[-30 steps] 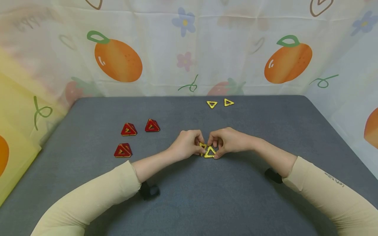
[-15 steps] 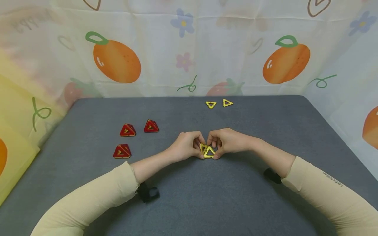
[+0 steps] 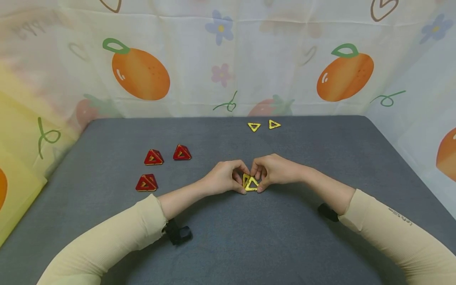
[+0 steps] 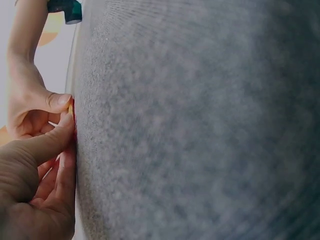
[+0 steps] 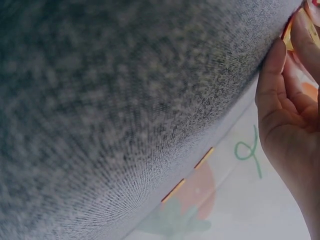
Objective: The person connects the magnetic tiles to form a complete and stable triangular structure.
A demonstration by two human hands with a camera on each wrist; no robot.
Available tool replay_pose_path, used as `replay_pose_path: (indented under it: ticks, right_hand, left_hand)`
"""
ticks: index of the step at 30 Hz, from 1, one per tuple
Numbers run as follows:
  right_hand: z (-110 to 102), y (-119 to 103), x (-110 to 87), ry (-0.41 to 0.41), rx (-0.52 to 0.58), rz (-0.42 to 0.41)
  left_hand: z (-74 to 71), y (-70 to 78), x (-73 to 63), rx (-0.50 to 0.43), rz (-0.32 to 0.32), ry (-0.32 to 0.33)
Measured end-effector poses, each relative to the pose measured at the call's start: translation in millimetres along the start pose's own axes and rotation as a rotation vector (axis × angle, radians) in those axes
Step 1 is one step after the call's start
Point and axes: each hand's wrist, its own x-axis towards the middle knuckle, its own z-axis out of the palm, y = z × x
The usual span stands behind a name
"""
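Observation:
At the middle of the table, two yellow triangular tiles with open centres lean together between my hands. My left hand (image 3: 224,178) pinches the left tile (image 3: 245,180) between its thumb, low at the front, and a forefinger at the top. My right hand (image 3: 278,170) holds the right tile (image 3: 251,189) by its right side, thumb near the bottom corner and forefinger near the tip. In the left wrist view, a thin red edge (image 4: 74,120) shows at the fingertips, close over the cloth. The right wrist view shows yellow tile surface (image 5: 287,39) between the right fingers.
Several red pyramids with gold edges stand left, including a rear pyramid (image 3: 176,156) and a front pyramid (image 3: 141,187). Two yellow triangles, a left one (image 3: 254,130) and a right one (image 3: 272,127), lie flat near the back edge. A fruit-print curtain (image 3: 199,51) hangs behind the grey table (image 3: 228,245).
My left thumb has slid down toward the table, and the left tile has turned to lie closer against the right one. My right hand has hardly moved.

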Motion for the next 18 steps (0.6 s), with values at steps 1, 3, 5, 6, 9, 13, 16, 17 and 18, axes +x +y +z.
replay_pose_path:
  ticks: [1,3,5,6,9,13,16,17,18]
  right_hand:
    - [0.0,-0.3,-0.1,0.001,0.008,0.003]
    - [-0.2,-0.9,0.0,0.002,0.023,0.007]
    - [-0.1,-0.5,0.7,0.001,0.036,0.008]
    - [-0.1,-0.3,0.9,-0.001,0.042,0.009]
    - [0.3,0.7,1.3,-0.004,0.057,0.009]
    - [0.3,0.8,1.6,-0.012,0.073,0.006]
    - [-0.1,0.5,1.7,-0.016,0.067,0.006]
    - [-0.3,0.4,1.7,-0.017,0.062,0.008]
    - [-0.5,0.3,1.8,-0.019,0.058,0.012]
  left_hand:
    - [0.1,-0.9,0.3,-0.005,0.000,-0.003]
    - [0.2,-1.5,0.6,-0.014,-0.001,-0.008]
    - [0.2,-2.1,0.5,-0.018,-0.003,-0.010]
    - [0.2,-2.3,0.5,-0.018,-0.003,-0.011]
    - [0.8,-3.5,1.0,-0.024,0.000,-0.012]
    - [1.5,-6.1,1.6,-0.034,0.001,-0.013]
    - [1.8,-7.0,2.3,-0.036,0.001,-0.011]
    - [1.8,-7.1,2.5,-0.037,0.000,-0.011]
    - [1.8,-7.0,2.7,-0.040,-0.001,-0.011]
